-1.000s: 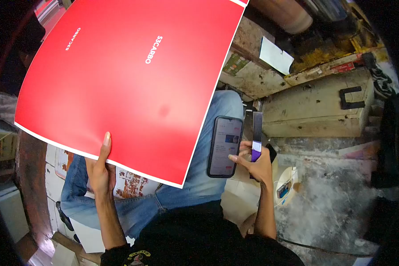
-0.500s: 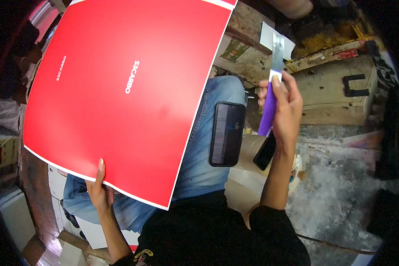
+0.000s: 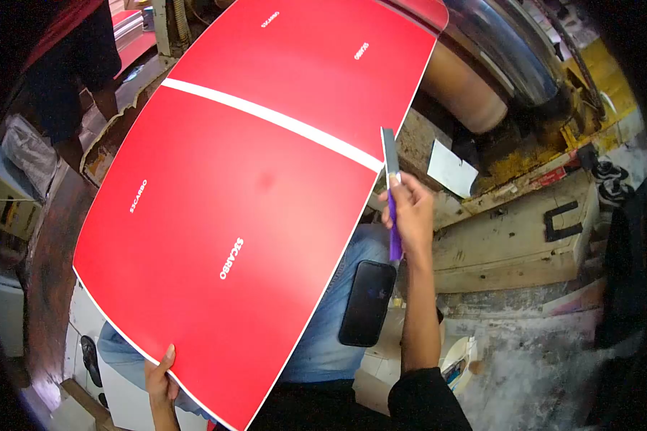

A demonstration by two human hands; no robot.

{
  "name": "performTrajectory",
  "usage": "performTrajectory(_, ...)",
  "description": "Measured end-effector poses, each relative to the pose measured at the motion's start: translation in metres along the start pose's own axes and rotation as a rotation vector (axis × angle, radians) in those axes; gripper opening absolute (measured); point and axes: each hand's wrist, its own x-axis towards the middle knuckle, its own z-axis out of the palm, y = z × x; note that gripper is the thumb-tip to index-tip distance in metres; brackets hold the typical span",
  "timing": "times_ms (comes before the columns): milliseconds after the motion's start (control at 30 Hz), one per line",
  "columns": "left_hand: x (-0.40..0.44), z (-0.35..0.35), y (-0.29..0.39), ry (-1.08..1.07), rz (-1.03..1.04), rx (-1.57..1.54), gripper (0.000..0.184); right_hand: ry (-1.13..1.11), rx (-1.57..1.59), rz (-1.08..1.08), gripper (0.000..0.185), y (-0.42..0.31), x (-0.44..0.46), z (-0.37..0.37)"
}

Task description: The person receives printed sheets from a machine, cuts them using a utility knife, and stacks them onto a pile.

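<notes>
A large red printed sheet (image 3: 194,223) with white S3CARBO lettering slopes up and away from my lap. A white band (image 3: 273,123) crosses it, and its far end lies at a roller. My left hand (image 3: 162,377) pinches the near edge, thumb on top and fingers underneath. In my right hand (image 3: 414,215) is a knife (image 3: 395,241) with a purple handle, its blade pointing up. The blade overlaps the sheet's right edge close to the band's end; whether it touches the paper I cannot tell.
A phone (image 3: 368,302) rests on my thigh. Beyond the sheet are a shiny roller (image 3: 514,50) and a brown roller (image 3: 464,93). White paper (image 3: 453,169) lies on the machine frame at right. Another person (image 3: 68,72) stands at upper left.
My view has tilted up, showing more of the sheet, the white band and the rollers. My right hand has brought the knife left to the sheet's right edge. My left hand keeps its grip.
</notes>
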Motion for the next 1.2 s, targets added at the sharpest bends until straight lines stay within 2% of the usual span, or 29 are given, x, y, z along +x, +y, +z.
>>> performTrajectory(167,-0.004,-0.005,0.012,0.058,-0.029,-0.007,0.057,-0.121,0.008,0.083,0.024,-0.015,-0.031,0.013)
performTrajectory(233,-0.008,-0.005,0.018,0.055,-0.057,-0.036,0.056,0.100,-0.183,-0.100,0.018,-0.023,-0.027,0.005)
performTrajectory(267,-0.011,0.003,0.025,0.042,-0.068,-0.056,0.054,0.221,-0.573,-0.441,0.019,-0.026,-0.019,-0.005)
performTrajectory(300,-0.011,0.008,0.029,0.042,-0.053,-0.057,0.054,0.321,-0.729,-0.645,0.031,-0.033,-0.008,-0.011)
performTrajectory(367,-0.014,0.013,0.036,0.043,-0.039,-0.009,0.055,0.203,-0.881,-0.891,0.058,-0.044,0.020,-0.019)
performTrajectory(400,-0.015,0.016,0.040,0.045,-0.027,-0.006,0.055,0.046,-0.878,-0.875,0.073,-0.040,0.035,-0.022)
performTrajectory(433,-0.015,0.019,0.043,0.061,-0.033,-0.030,0.056,0.049,-0.864,-0.883,0.073,-0.037,0.048,-0.026)
performTrajectory(500,-0.026,0.028,0.044,0.085,-0.009,-0.054,0.057,-0.387,-1.061,-0.880,0.072,-0.041,0.067,-0.040)
performTrajectory(567,-0.035,0.033,0.048,0.126,-0.031,-0.051,0.057,-0.488,-1.096,-0.904,0.065,-0.054,0.076,-0.049)
performTrajectory(633,-0.041,0.047,0.054,0.175,-0.004,0.000,0.057,-0.615,-0.841,-0.897,0.056,-0.063,0.092,-0.059)
performTrajectory(667,-0.043,0.054,0.057,0.200,0.008,0.055,0.059,-0.541,-0.581,-0.814,0.046,-0.060,0.100,-0.059)
performTrajectory(700,-0.044,0.045,0.057,0.217,0.019,0.054,0.059,-0.498,-0.521,-0.705,0.039,-0.061,0.105,-0.061)
performTrajectory(767,-0.047,0.011,0.057,0.353,-0.091,0.321,0.051,-0.371,-0.458,-0.604,0.037,-0.063,0.116,-0.070)
performTrajectory(800,-0.056,0.001,0.055,0.336,0.072,0.170,0.052,-0.386,-0.438,-0.620,0.037,-0.067,0.116,-0.075)
performTrajectory(867,-0.073,-0.039,0.061,0.403,0.098,0.224,0.052,-0.285,-0.400,-0.437,0.034,-0.077,0.109,-0.081)
performTrajectory(933,-0.093,-0.038,0.097,0.340,-0.078,0.417,0.053,-0.258,-0.377,-0.478,0.034,-0.084,0.098,-0.074)
performTrajectory(967,-0.090,-0.034,0.102,0.352,-0.079,0.419,0.053,-0.218,-0.362,-0.517,0.033,-0.086,0.091,-0.072)
performTrajectory(1033,-0.072,-0.030,0.098,0.484,0.001,0.416,0.051,-0.240,-0.315,-0.487,0.030,-0.093,0.076,-0.066)
performTrajectory(1133,-0.022,-0.023,0.093,0.385,0.116,0.327,0.049,-0.244,-0.343,-0.511,0.033,-0.101,0.063,-0.066)
performTrajectory(1200,-0.004,0.011,0.112,0.347,0.158,0.183,0.044,-0.233,-0.358,-0.569,0.033,-0.104,0.055,-0.066)
